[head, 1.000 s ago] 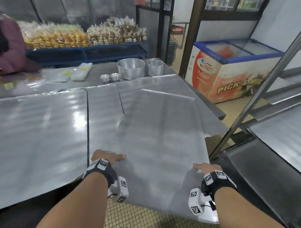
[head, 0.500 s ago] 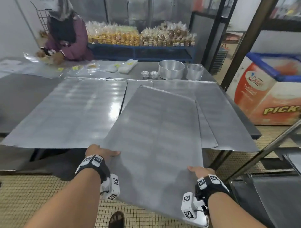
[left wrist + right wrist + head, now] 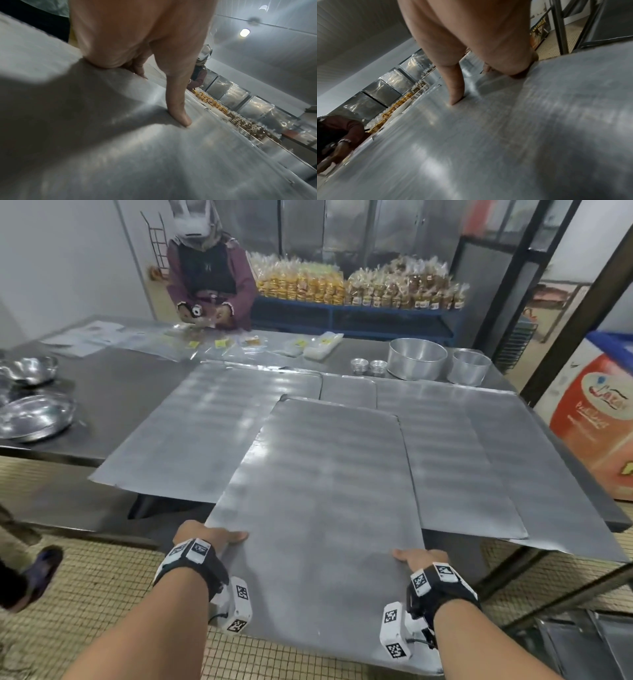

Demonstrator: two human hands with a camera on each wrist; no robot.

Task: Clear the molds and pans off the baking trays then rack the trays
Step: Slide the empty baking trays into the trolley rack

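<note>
Over the steel table (image 3: 102, 405) edge, our thumbs press flat on top while our left hand (image 3: 205, 537) and right hand (image 3: 423, 558) grip the baking tray (image 3: 325, 491), overlapping other trays (image 3: 462, 457) near round pans (image 3: 416, 357).

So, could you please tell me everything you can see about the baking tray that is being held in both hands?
The baking tray is a large, flat rectangular sheet of dull grey metal with rounded far corners and a low rim. Nothing lies on it. The left hand and right hand grip its near side edges, thumbs pressed on top. Its near end juts out past the table over the tiled floor; its far end overlaps the other trays lying there.
</note>
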